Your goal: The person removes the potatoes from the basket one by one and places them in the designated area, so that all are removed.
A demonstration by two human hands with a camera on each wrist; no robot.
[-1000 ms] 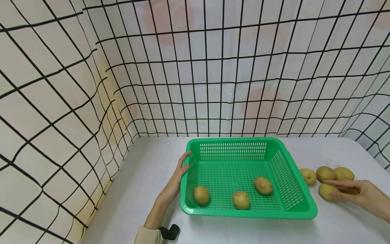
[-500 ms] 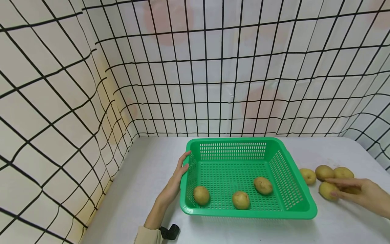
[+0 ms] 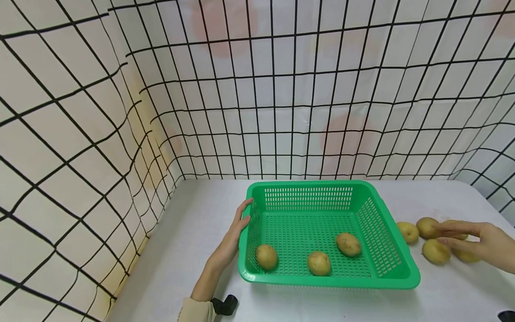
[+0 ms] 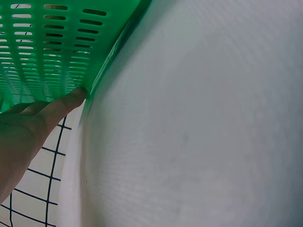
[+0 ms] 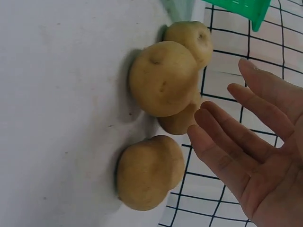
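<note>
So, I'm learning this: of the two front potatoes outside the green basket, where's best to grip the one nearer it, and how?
I'd probably grip round the plump middle of that potato, the right hand coming from above and slightly from its near side. It is rounded, and other potatoes lie close behind and to its right, while none crowds its front.

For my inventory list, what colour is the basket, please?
The basket is green, best seen in the head view.
</note>
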